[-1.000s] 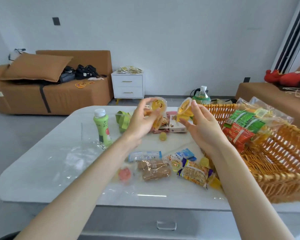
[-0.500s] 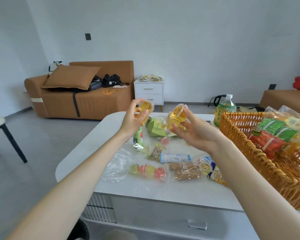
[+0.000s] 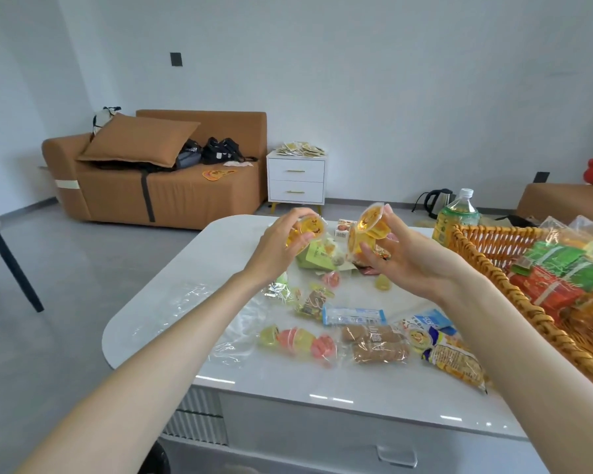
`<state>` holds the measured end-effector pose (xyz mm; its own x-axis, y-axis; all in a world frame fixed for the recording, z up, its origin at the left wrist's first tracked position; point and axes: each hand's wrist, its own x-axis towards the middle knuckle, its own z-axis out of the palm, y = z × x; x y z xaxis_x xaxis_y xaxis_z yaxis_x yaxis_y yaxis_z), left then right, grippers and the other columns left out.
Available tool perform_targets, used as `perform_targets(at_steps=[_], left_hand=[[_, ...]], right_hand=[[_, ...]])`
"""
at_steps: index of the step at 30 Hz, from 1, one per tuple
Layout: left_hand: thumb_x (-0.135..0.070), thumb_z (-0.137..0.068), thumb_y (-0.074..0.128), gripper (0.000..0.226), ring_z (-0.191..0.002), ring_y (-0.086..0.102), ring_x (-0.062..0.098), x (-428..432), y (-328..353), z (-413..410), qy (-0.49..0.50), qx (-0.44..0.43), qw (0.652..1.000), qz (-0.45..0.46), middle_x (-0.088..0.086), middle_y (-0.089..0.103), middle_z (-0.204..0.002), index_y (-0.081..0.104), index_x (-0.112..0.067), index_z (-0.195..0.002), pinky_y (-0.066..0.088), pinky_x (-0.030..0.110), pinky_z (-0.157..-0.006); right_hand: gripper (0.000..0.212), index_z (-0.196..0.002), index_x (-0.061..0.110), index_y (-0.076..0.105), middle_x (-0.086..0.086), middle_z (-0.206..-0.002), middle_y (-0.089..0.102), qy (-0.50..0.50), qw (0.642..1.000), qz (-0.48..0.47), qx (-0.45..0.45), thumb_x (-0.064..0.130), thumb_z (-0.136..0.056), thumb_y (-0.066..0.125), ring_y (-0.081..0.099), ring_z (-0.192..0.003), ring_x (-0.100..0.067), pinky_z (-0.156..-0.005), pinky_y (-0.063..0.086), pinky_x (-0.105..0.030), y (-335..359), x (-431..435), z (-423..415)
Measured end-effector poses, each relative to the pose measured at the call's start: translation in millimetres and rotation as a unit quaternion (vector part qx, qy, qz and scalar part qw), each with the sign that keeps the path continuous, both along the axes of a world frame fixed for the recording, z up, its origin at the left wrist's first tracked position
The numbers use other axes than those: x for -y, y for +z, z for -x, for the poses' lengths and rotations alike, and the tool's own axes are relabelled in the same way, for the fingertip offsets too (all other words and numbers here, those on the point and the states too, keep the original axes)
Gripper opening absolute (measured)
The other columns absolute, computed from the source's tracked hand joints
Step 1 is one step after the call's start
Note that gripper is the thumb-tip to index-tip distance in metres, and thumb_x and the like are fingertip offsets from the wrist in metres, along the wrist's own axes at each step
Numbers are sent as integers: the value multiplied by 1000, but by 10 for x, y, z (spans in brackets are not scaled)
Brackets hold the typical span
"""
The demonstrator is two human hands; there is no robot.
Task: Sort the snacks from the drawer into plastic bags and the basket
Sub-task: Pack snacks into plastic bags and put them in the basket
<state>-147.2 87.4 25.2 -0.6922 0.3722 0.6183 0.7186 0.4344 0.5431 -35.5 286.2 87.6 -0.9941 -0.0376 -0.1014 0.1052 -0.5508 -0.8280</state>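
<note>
My left hand (image 3: 281, 244) grips a yellow jelly cup (image 3: 310, 226) above the white table (image 3: 199, 261). My right hand (image 3: 408, 258) holds two yellow jelly cups (image 3: 370, 224) a little to the right, at the same height. Below them lie a clear plastic bag (image 3: 192, 302) with several small pink and green jellies (image 3: 298, 340) at its mouth, brown cakes (image 3: 374, 343), a blue bar (image 3: 353, 314) and a yellow snack pack (image 3: 452, 360). The wicker basket (image 3: 493, 278) on the right holds green and red packets (image 3: 562, 268).
A large green-label bottle (image 3: 456, 213) stands behind the basket. A green packet (image 3: 317, 260) and small boxes (image 3: 343, 230) lie under my hands. The table's drawer handle (image 3: 396, 456) is at the front edge. A sofa, a nightstand and a chair leg stand beyond.
The camera has swung left and back, so the table sits more to the right. Both hands keep their jelly cups raised, close together, with little movement relative to each other.
</note>
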Motion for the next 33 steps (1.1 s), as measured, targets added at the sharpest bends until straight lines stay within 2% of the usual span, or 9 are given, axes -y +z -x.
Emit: perform_targets(at_steps=[3, 6, 8, 13, 17, 22, 26, 30, 33], left_hand=[[-25, -94, 54, 27, -97, 50, 3, -26, -7, 3, 0, 2, 1000, 6, -18, 56, -113, 52, -30, -120, 44, 32, -91], [-25, -97, 53, 26, -98, 47, -6, -35, -56, -108, -4, -14, 1000, 14, -20, 53, -107, 52, -29, -122, 43, 21, -82], [-20, -98, 53, 29, -97, 49, -1, -21, -121, -210, -16, -67, 997, 36, -8, 56, -107, 50, -30, -125, 41, 15, -81], [-22, -99, 49, 31, -85, 49, 14, 68, -308, -292, 16, -46, 995, 92, 1, 51, -98, 44, -38, -125, 46, 30, -79], [-23, -100, 46, 26, -89, 48, 16, 169, -398, -294, 45, -10, 991, 129, -2, 46, -109, 47, -33, -124, 46, 32, -79], [-21, -101, 45, 25, -118, 48, 26, 258, -451, -332, 34, 4, 983, 178, 5, 30, -147, 41, -39, -117, 39, 31, -93], [-21, -101, 46, 25, -118, 49, 27, 323, -321, -388, 37, 5, 984, 171, 8, 17, -156, 41, -43, -114, 38, 34, -97], [-26, -101, 42, 25, -107, 50, 15, 420, -190, -406, 27, 103, 979, 175, -2, 37, -137, 47, -45, -116, 37, 34, -95], [-24, -101, 44, 28, -96, 50, 12, 491, -167, -452, 15, 95, 981, 169, -3, 43, -113, 47, -42, -122, 37, 25, -85]], right_hand=[[30, -110, 8, 63, -11, -112, 62, 6, 1000, -10, 4, 33, -94, 56, 60, -111, -26, -75, 58, -22, -38, 14, 8], [31, -111, 8, 62, -13, -118, 60, 15, 1000, -11, 13, 32, -94, 57, 58, -117, -29, -72, 57, -22, -95, 36, 8], [28, -107, 9, 64, -13, -121, 60, 21, 999, 0, 25, 32, -93, 58, 58, -117, -29, -72, 58, -23, -116, 49, 0], [22, -98, 13, 67, -14, -135, 55, 31, 997, 39, 51, 33, -92, 59, 58, -112, -34, -80, 58, -24, -117, 73, -31], [23, -101, 14, 66, -16, -134, 55, 36, 997, 31, 59, 33, -93, 59, 58, -111, -34, -80, 58, -23, -116, 82, -50], [28, -111, 11, 63, -15, -135, 54, 32, 998, 11, 57, 32, -93, 58, 58, -111, -32, -80, 58, -25, -93, 87, -38], [31, -113, 10, 62, -14, -134, 55, 53, 996, -22, 71, 33, -92, 60, 59, -109, -33, -72, 59, -23, -21, 120, 35], [28, -104, 9, 62, -11, -124, 59, 80, 992, -23, 95, 33, -89, 63, 58, -107, -35, -68, 59, -23, 89, 162, 137], [29, -104, 9, 61, -10, -120, 59, 104, 987, -20, 123, 31, -86, 67, 56, -111, -36, -64, 59, -25, 128, 248, 264]])
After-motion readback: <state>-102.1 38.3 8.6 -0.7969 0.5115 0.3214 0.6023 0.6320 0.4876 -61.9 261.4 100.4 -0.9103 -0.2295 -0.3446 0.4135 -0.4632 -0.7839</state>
